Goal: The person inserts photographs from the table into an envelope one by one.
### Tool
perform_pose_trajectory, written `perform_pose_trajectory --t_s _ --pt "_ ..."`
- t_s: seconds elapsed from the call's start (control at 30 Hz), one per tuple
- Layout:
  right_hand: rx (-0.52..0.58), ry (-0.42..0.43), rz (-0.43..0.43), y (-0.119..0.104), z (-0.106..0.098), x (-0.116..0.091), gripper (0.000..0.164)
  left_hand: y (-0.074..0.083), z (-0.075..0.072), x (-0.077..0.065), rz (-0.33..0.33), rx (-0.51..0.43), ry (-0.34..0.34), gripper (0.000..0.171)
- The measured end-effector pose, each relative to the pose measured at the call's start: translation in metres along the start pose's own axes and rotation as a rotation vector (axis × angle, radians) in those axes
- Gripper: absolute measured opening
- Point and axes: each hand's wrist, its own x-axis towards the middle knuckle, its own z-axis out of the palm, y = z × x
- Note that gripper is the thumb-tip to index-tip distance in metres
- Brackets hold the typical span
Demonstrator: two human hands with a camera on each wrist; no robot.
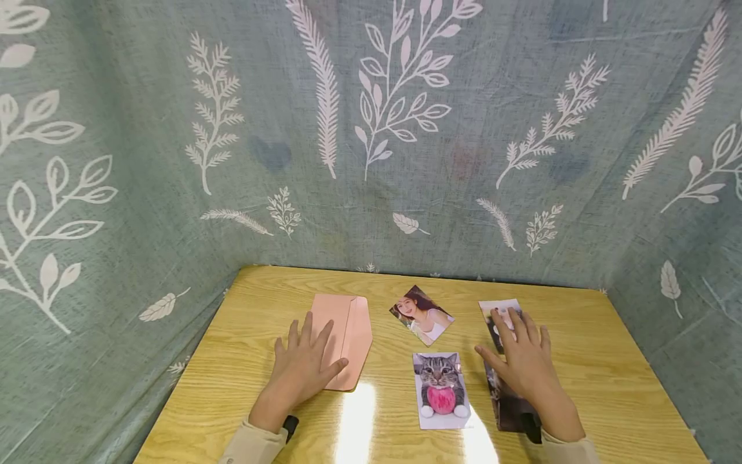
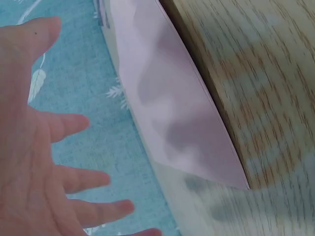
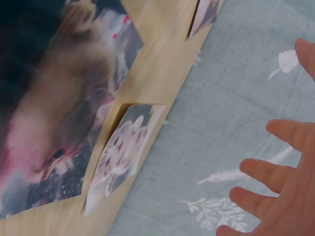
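Observation:
My left hand (image 1: 301, 368) is spread over the left edge of a pink envelope (image 1: 358, 335), its fingers straight and apart. The left wrist view shows the palm held above the table beside that envelope (image 2: 172, 103), with nothing in it. On the right, my other hand (image 1: 526, 362) spreads over two photos, partly covering both. One has a pale animal picture (image 3: 123, 152); the other is a darker photo (image 1: 513, 415) closer to me. Between the hands lie a photo of a cat with a pink apple (image 1: 440, 393) and a tilted photo of a person (image 1: 426, 316).
The wooden table (image 1: 278, 283) meets a grey-green leaf-patterned curtain (image 1: 371, 212) at its back edge, and the cloth also hangs on both sides. Bright glare (image 1: 355, 425) falls on the table's front part.

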Motion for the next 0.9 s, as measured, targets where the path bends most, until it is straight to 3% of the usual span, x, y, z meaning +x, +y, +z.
perform_pose_trajectory --t_s 0.43,0.7,0.9 --pt "0.025 0.096 -0.103 -0.011 0.004 0.018 0.073 0.004 0.003 0.0 -0.107 -0.099 -0.116 0.091" --pt "0.051 0.073 -0.136 -0.016 0.008 0.03 0.071 0.005 0.009 0.004 -0.135 -0.13 -0.118 0.09" --pt "0.051 0.056 -0.129 -0.02 0.011 0.035 0.071 0.006 0.012 0.005 -0.141 -0.098 -0.106 0.09"
